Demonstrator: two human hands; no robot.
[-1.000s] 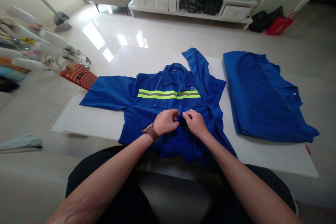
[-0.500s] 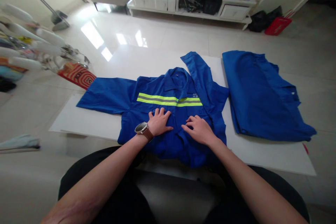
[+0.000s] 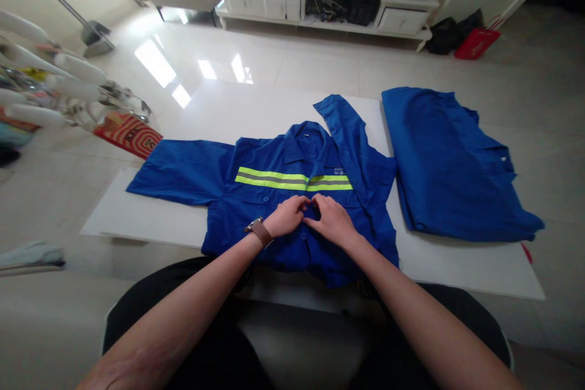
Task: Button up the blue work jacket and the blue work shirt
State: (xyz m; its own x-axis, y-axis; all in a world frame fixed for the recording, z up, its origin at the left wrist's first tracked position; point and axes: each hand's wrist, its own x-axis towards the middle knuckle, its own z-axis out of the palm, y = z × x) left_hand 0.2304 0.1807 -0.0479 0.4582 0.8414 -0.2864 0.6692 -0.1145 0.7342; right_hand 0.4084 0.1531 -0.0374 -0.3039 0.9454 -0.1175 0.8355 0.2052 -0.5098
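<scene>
A blue work jacket [image 3: 256, 225] lies front side up on the white table, with a yellow-and-grey reflective band across its chest. My left hand [image 3: 287, 217], a brown-strapped watch [image 3: 259, 231] on its wrist, is closed on the front opening just below the band. Close against it, my right hand [image 3: 333, 219] has its fingers curled at the same edge of cloth, thumb lower down. The fingertips of both hands nearly meet and partly hide what they pinch. A button shows on the placket below them. One sleeve stretches left; the other is folded up beside the collar.
Folded blue garments [image 3: 448, 164] lie on the right of the white table [image 3: 109, 213]. A red patterned paper bag [image 3: 130, 134] and a rack with white rollers stand at the left. Across the tiled floor is a white cabinet [image 3: 260, 6] with a red bag [image 3: 478, 42] near it.
Both hands have moved inward to the front opening; my left hand, earlier spread flat on the jacket, is now closed at the edge. The view has shifted slightly.
</scene>
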